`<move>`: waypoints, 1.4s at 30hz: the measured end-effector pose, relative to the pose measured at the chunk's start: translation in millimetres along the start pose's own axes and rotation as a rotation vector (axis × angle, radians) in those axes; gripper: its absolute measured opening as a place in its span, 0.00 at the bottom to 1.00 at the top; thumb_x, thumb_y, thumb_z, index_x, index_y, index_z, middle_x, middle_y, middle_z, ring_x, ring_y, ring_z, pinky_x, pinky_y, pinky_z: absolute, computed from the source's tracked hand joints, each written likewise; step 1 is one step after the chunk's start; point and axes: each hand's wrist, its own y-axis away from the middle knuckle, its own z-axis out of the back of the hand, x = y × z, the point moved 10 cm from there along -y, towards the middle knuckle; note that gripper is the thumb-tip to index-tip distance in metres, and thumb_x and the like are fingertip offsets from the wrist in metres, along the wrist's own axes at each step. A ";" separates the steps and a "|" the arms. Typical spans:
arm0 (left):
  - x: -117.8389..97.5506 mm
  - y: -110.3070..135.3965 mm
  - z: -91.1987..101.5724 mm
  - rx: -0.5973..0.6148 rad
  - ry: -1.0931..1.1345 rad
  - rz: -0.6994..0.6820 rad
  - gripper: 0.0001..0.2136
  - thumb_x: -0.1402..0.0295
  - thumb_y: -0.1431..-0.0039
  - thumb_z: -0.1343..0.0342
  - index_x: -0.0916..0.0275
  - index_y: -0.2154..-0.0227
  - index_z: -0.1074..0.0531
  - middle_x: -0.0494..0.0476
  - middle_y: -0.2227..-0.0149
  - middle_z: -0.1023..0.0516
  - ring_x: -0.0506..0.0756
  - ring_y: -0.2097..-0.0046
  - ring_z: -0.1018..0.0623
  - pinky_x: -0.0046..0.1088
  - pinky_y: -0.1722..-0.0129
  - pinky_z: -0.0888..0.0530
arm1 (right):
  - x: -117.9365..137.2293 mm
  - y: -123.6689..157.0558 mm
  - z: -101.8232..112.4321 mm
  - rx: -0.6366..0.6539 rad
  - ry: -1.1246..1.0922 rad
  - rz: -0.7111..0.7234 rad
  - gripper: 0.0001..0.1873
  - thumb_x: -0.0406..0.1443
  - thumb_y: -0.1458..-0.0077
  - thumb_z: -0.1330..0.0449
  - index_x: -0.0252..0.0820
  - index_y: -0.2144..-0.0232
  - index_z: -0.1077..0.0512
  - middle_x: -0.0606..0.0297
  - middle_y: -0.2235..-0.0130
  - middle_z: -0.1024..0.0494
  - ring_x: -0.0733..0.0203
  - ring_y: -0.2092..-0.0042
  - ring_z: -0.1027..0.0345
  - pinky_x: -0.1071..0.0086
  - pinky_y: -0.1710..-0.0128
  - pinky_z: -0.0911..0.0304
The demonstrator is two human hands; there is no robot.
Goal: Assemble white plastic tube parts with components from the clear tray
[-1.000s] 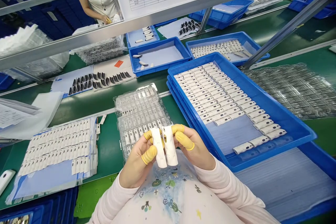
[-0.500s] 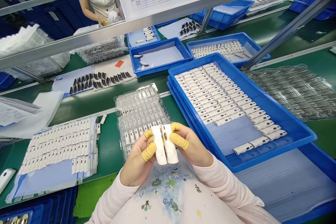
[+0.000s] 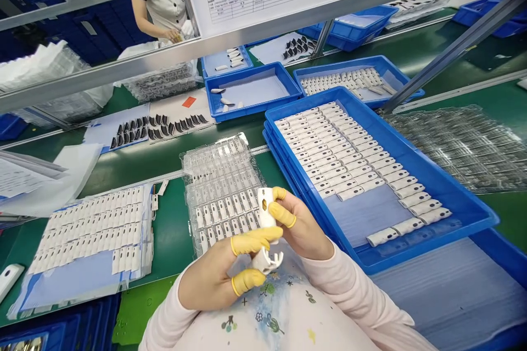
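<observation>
My left hand [image 3: 218,277], with yellow finger cots, grips a small white plastic part [image 3: 267,260] tilted low in front of my chest. My right hand [image 3: 298,225], also in yellow cots, pinches a second white plastic part [image 3: 265,209] held upright just above the first. Both hands hover over the near end of a clear blister tray [image 3: 222,192] filled with similar white parts. A blue bin [image 3: 411,159] with rows of the same white parts lies just to the right of my right hand.
A sheet with white parts [image 3: 90,230] lies at the left. Farther back are blue bins [image 3: 251,90] and sheets of dark parts [image 3: 156,126]. Clear empty trays [image 3: 461,142] stack at the right. A metal rail [image 3: 247,27] crosses overhead; another person [image 3: 164,5] works beyond it.
The two white parts were held upright side by side; now my left hand has dropped and tilted its part below, while my right hand keeps its part upright.
</observation>
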 end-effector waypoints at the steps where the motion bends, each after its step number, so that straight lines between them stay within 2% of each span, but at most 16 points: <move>1: -0.5 -0.8 -6.2 0.084 -0.062 0.036 0.20 0.77 0.38 0.43 0.53 0.44 0.26 0.62 0.43 0.21 0.62 0.44 0.21 0.38 0.44 0.29 | 1.2 -0.5 3.3 -0.024 -0.007 0.000 0.23 0.49 0.54 0.27 0.41 0.68 0.31 0.72 0.74 0.28 0.69 0.75 0.37 0.76 0.75 0.40; 3: 4.5 0.0 -16.1 0.210 -0.109 0.109 0.19 0.76 0.37 0.44 0.56 0.45 0.26 0.63 0.48 0.18 0.62 0.49 0.19 0.37 0.48 0.27 | 3.8 -0.9 9.0 -0.058 -0.032 -0.002 0.23 0.49 0.55 0.27 0.42 0.67 0.31 0.73 0.75 0.29 0.69 0.76 0.38 0.76 0.77 0.40; 5: 10.6 0.6 -16.8 0.206 -0.023 0.125 0.16 0.74 0.37 0.43 0.57 0.47 0.25 0.63 0.51 0.17 0.62 0.51 0.19 0.37 0.50 0.26 | 5.8 -0.5 12.8 -0.076 -0.051 -0.006 0.23 0.49 0.56 0.27 0.42 0.67 0.30 0.74 0.76 0.30 0.70 0.78 0.40 0.76 0.78 0.41; 7: 17.6 -0.5 -3.6 0.038 0.183 0.102 0.13 0.71 0.38 0.40 0.57 0.50 0.25 0.62 0.53 0.17 0.60 0.54 0.18 0.36 0.53 0.25 | 5.7 -0.1 12.8 -0.067 -0.060 -0.018 0.22 0.48 0.56 0.27 0.42 0.67 0.30 0.73 0.77 0.30 0.69 0.78 0.40 0.75 0.79 0.42; 10: 33.6 -1.0 16.4 -0.226 0.474 0.108 0.14 0.66 0.43 0.33 0.58 0.55 0.26 0.58 0.59 0.18 0.55 0.61 0.20 0.29 0.61 0.26 | 1.7 0.1 5.3 -0.008 -0.091 -0.044 0.22 0.48 0.56 0.27 0.41 0.67 0.29 0.72 0.77 0.30 0.68 0.78 0.39 0.75 0.79 0.42; 12: 40.8 -4.2 20.5 -0.315 0.565 0.153 0.16 0.63 0.47 0.31 0.59 0.57 0.26 0.55 0.62 0.20 0.52 0.65 0.22 0.25 0.65 0.27 | -2.5 0.2 -1.1 0.035 -0.131 -0.063 0.22 0.48 0.56 0.27 0.41 0.69 0.30 0.72 0.77 0.30 0.69 0.78 0.39 0.76 0.78 0.42; 15: 43.8 -11.0 21.7 -0.388 0.596 0.209 0.14 0.62 0.47 0.32 0.60 0.60 0.27 0.54 0.63 0.22 0.49 0.69 0.25 0.23 0.70 0.30 | -8.7 0.7 -7.2 0.072 -0.191 -0.082 0.21 0.46 0.57 0.27 0.41 0.71 0.31 0.73 0.77 0.30 0.70 0.78 0.38 0.76 0.77 0.42; 21: 46.5 -14.1 19.1 -0.430 0.592 0.215 0.12 0.61 0.43 0.34 0.60 0.60 0.28 0.55 0.61 0.20 0.51 0.68 0.21 0.25 0.70 0.26 | -18.5 2.9 -11.0 0.092 -0.175 -0.136 0.22 0.45 0.59 0.26 0.41 0.69 0.32 0.70 0.73 0.24 0.65 0.74 0.31 0.73 0.73 0.37; 30: 48.7 -9.3 19.5 -0.465 0.603 0.255 0.13 0.56 0.40 0.38 0.61 0.60 0.24 0.55 0.68 0.18 0.54 0.68 0.18 0.29 0.68 0.21 | -17.9 2.4 -13.0 0.101 -0.214 -0.136 0.21 0.45 0.59 0.26 0.41 0.68 0.29 0.68 0.71 0.23 0.65 0.73 0.31 0.74 0.72 0.38; 33: 48.3 -10.0 19.0 -0.467 0.623 0.262 0.15 0.55 0.41 0.37 0.62 0.60 0.25 0.57 0.65 0.17 0.56 0.65 0.17 0.32 0.66 0.19 | -16.6 0.6 -13.4 0.094 -0.218 -0.129 0.19 0.45 0.56 0.27 0.41 0.68 0.28 0.68 0.72 0.23 0.65 0.73 0.31 0.74 0.72 0.37; 37: 52.3 -13.5 19.7 -0.497 0.727 0.268 0.14 0.62 0.45 0.32 0.61 0.59 0.26 0.57 0.58 0.17 0.58 0.57 0.17 0.34 0.57 0.19 | -13.1 -3.1 -20.7 0.123 -0.220 -0.111 0.17 0.45 0.52 0.30 0.41 0.66 0.26 0.67 0.70 0.21 0.64 0.70 0.28 0.73 0.68 0.33; 39: 57.7 -16.3 18.6 -0.512 0.861 0.281 0.13 0.65 0.44 0.33 0.62 0.58 0.25 0.56 0.58 0.16 0.56 0.56 0.17 0.28 0.56 0.20 | -14.7 -6.1 -22.3 0.112 -0.235 -0.117 0.16 0.45 0.51 0.30 0.41 0.66 0.25 0.65 0.69 0.20 0.62 0.68 0.26 0.71 0.66 0.31; 42: 68.0 -19.1 13.9 -0.528 1.125 0.327 0.10 0.72 0.38 0.39 0.63 0.55 0.24 0.54 0.62 0.15 0.49 0.58 0.16 0.13 0.62 0.22 | -21.9 -12.2 -19.9 0.068 -0.286 -0.142 0.17 0.47 0.51 0.30 0.41 0.68 0.25 0.65 0.69 0.19 0.58 0.65 0.24 0.67 0.64 0.27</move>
